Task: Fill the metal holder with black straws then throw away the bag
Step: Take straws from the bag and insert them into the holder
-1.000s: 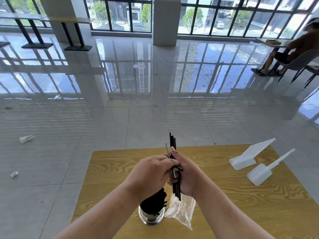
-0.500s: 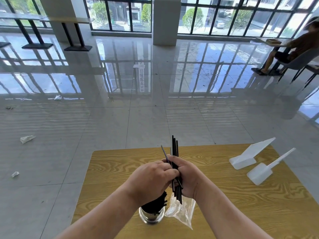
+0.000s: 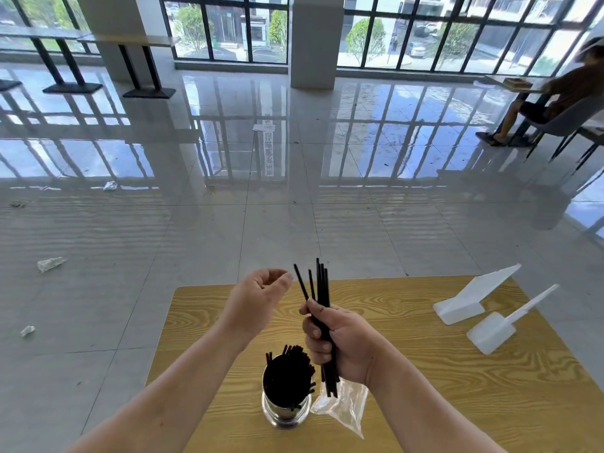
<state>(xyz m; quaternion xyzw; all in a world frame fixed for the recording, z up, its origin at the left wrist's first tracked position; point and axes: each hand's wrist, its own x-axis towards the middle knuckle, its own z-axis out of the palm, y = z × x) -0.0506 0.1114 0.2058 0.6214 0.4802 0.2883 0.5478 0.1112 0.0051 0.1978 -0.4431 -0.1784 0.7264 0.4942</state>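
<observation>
While both forearms reach in from the bottom edge, the metal holder (image 3: 286,416) stands upright on the wood-grain counter (image 3: 457,387), nearest the camera & betw. the two arms. It's packed w/ black straws (image 3: 287,371); their tops stick out above the rim.

Just right of the holder is the clear plastic bag (image 3: 343,410), crumpled, its upper part hidden under the right wrist. Can't tell if the hand holds it or if it only lies on the counter.

Above holder & bag, the right hand (image 3: 343,344) has its grip clamped on a small bunch (image 3: 322,289) of more black straws, fingers wrapped round the middle. The bunch is roughly upright. Its upper ends fan out a bit, one leaning left. Its lower ends hang down in front of the bag; whether they're inside it isn't clear.

The left hand (image 3: 258,299) is raised beside the fanned tips, not touching them. Its grip is loose: fingers lightly curled, thumb near the fingertips, nothing in it.

Further right on the counter lie a white plastic scoop (image 3: 493,331) & a wedge-shaped white piece (image 3: 464,299), close together, well apart from the holder.

Beyond the counter, glossy tiled floor (image 3: 294,223) w/ a few crumpled scraps (image 3: 50,263) at left. At the back: a pillar (image 3: 312,40), big grid windows (image 3: 425,27), and a seated person (image 3: 562,93) at far right.
</observation>
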